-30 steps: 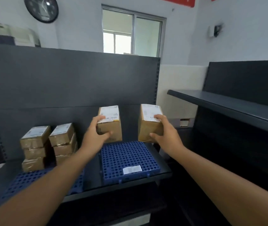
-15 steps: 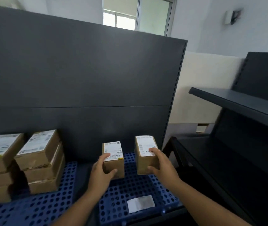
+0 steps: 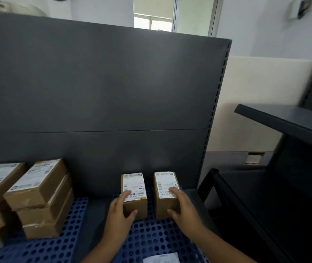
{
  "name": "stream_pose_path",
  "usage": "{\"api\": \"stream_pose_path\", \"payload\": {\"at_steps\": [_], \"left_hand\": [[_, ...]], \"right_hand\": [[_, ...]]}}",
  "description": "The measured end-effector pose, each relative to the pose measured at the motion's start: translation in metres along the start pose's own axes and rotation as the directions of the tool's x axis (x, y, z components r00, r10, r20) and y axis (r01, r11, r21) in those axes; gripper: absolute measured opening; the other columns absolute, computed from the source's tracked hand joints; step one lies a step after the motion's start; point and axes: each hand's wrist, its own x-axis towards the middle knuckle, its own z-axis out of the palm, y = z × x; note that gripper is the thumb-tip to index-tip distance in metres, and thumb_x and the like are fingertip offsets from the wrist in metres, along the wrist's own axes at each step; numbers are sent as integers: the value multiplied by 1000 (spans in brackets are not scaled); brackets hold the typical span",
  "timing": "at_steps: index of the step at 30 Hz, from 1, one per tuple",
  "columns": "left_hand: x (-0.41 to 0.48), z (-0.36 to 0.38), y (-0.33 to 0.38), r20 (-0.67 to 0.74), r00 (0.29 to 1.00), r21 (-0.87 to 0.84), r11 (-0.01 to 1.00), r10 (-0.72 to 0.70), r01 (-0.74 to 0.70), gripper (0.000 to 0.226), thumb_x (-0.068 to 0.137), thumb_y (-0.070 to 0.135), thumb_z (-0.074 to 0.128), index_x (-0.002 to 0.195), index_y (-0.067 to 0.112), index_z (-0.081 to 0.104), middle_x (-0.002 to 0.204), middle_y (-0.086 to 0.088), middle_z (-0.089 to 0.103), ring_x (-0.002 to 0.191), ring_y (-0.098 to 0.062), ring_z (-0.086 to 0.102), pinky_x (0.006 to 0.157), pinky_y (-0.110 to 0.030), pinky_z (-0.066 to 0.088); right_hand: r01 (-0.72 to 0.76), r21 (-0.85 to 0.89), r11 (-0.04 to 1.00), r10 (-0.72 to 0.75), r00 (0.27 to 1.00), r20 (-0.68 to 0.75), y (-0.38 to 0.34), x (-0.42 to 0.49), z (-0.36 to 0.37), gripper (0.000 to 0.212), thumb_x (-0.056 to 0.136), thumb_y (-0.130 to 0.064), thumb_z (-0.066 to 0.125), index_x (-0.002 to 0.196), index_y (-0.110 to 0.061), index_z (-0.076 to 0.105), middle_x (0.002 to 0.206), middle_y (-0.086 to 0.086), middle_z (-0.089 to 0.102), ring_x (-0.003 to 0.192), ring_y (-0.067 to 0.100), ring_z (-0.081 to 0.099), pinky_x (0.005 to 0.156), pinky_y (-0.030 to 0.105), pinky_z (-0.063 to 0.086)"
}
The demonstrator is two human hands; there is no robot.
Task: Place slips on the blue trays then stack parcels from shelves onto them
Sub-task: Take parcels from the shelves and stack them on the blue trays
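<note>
Two brown cardboard parcels with white labels stand side by side at the back of the right blue tray. My left hand grips the left parcel at its near end. Around the near end of the right parcel my right hand is closed. Both parcels rest on the perforated tray, with a small gap between them. A white slip lies on the tray's near edge.
A second blue tray to the left bears two stacks of parcels. The dark shelf back panel rises just behind the parcels. Another dark shelf unit stands at the right.
Both hands have brought the two parcels down from the air onto the back of the right blue tray. The view has moved closer and lower.
</note>
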Motion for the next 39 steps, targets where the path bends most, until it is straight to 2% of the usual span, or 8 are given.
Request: {"api": "stream_pose_path", "payload": {"at_steps": [9,16,19,21,23,30,36,39], "left_hand": [[-2,-6,10,-12,1000,18,1000,-9,9,74,82,13,79,139,42,42,150,-2,33,135,-17,39,108,-30,37],[-16,-23,35,-25,997,85,994,74,-71,67,83,26,78,139,42,44,150,5,27,137,-15,34,105,-22,36],[-14,-30,59,-58,983,119,979,172,-164,65,79,28,80,136,35,50,147,2,34,136,-18,35,112,-33,34],[-11,-33,80,-71,966,164,958,250,-236,63,75,31,81,133,35,54,144,1,41,134,-20,38,111,-46,34],[-7,-31,102,-47,945,170,935,324,-312,63,75,34,81,132,34,55,141,2,45,131,-19,42,109,-49,35],[-3,1,193,106,798,-71,805,593,-589,64,81,40,75,139,33,47,140,10,46,131,-12,41,105,-31,36],[-27,28,304,90,600,-290,597,795,-748,70,79,39,77,141,32,45,133,16,46,127,-12,46,104,-35,41],[-53,43,355,58,496,-370,480,866,-795,72,78,37,79,141,30,45,134,12,48,126,-14,48,105,-37,42]], "right_hand": [[22,30,999,-23,999,34,3,5,-12,70,85,-17,72,134,-50,33,151,-9,32,134,8,36,103,18,35],[16,-9,1000,-16,1000,9,-13,-2,-38,78,87,-29,71,144,-47,22,158,1,20,141,20,28,108,33,35],[30,-13,999,-31,998,-45,-30,-5,-55,77,85,-30,72,144,-45,26,157,3,21,141,22,27,109,34,34],[38,-49,998,-43,995,-93,-45,-9,-70,75,85,-32,72,145,-45,28,158,2,18,143,23,25,109,36,33],[54,-113,992,-73,984,-165,-59,-18,-89,73,85,-35,72,145,-45,30,158,-1,20,142,22,25,109,37,34],[3,-225,974,-114,869,-481,-100,-83,-194,71,82,-41,73,142,-43,35,147,-8,38,132,14,39,103,34,42],[-138,-371,918,-153,741,-654,-136,-167,-301,74,81,-41,73,143,-40,33,142,-8,43,130,11,41,104,25,34],[-247,-423,872,-144,697,-703,-148,-212,-341,74,82,-43,72,144,-40,33,144,-8,42,131,12,40,107,29,35]]}}
